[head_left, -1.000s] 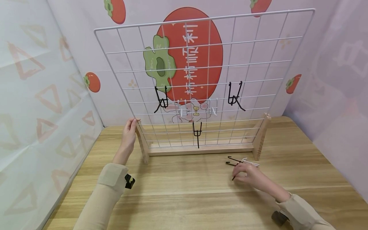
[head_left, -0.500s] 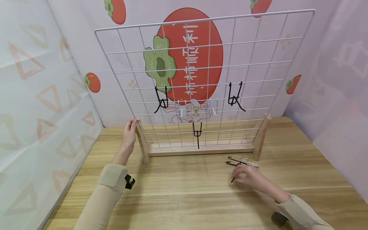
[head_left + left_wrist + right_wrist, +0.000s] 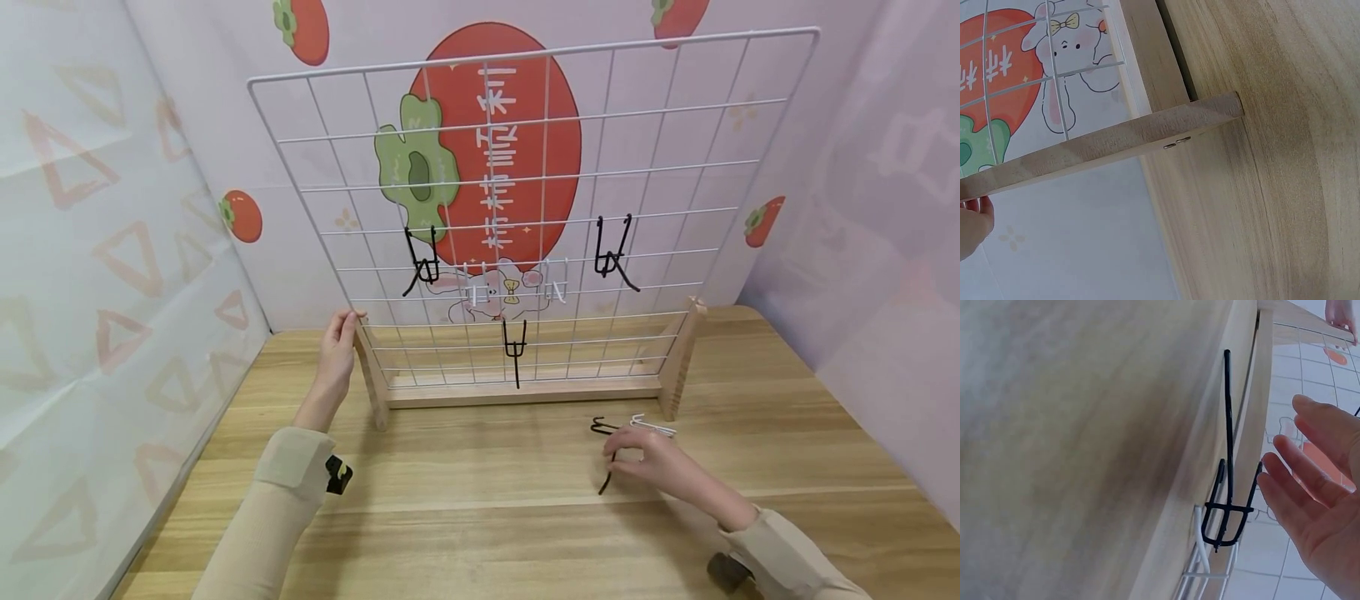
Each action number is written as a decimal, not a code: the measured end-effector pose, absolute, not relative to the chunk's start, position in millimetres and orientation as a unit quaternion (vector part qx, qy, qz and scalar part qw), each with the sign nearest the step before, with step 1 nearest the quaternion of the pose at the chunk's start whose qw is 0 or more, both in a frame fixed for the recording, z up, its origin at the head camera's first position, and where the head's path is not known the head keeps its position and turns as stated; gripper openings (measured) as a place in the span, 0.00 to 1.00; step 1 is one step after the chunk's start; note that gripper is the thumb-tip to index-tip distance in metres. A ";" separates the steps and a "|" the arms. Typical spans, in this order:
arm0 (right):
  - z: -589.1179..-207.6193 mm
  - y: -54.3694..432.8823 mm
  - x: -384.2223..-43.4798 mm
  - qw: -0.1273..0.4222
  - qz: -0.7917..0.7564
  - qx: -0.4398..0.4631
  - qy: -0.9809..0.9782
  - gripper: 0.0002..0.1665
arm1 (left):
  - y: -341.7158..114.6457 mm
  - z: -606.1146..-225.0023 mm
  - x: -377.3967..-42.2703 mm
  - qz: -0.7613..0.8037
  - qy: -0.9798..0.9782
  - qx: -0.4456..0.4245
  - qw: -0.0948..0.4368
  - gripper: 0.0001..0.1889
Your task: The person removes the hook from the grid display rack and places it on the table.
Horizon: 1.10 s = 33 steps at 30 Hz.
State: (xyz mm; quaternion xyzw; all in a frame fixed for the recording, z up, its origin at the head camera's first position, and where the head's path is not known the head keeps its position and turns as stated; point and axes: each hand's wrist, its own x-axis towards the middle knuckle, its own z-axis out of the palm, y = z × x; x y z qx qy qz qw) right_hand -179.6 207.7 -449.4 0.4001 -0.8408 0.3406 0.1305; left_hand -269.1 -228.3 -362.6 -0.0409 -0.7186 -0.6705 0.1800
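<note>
Right wrist: spread right grip [image 3: 1325, 512] touches black hook [image 3: 1229, 505].

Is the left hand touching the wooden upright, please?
Touching: the left wrist view shows the left hand with fingers against the wooden upright.

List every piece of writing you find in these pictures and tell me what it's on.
"柿柿顺利": white characters on the big red persimmon printed on the backdrop, turned sideways in the head view; the wire rack stands in front.
Unreadable: faint white marks on its green leaf; possibly not writing.
Unreadable: a tiny yellowish mark on the black device at the left cuff.
None legible on the rack or the black hook near the right hand.
</note>
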 end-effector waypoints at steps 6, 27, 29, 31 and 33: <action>-442.5 208.3 -180.0 0.117 0.341 0.368 -0.857 0.10 | -227.6 -359.4 -269.7 -0.669 -0.726 -0.008 0.159 0.12; -401.7 209.1 -190.2 0.247 0.355 0.374 -0.820 0.17 | -225.6 -356.5 -266.8 -0.679 -0.715 -0.014 0.165 0.14; -396.4 208.8 -190.6 0.258 0.359 0.372 -0.816 0.17 | -225.5 -356.3 -267.0 -0.680 -0.715 -0.013 0.163 0.14; -391.1 208.6 -190.9 0.264 0.362 0.372 -0.813 0.18 | -225.4 -356.3 -266.7 -0.679 -0.716 -0.014 0.163 0.14; -386.0 208.4 -191.1 0.263 0.362 0.369 -0.814 0.18 | -226.5 -358.8 -268.7 -0.678 -0.716 -0.015 0.166 0.14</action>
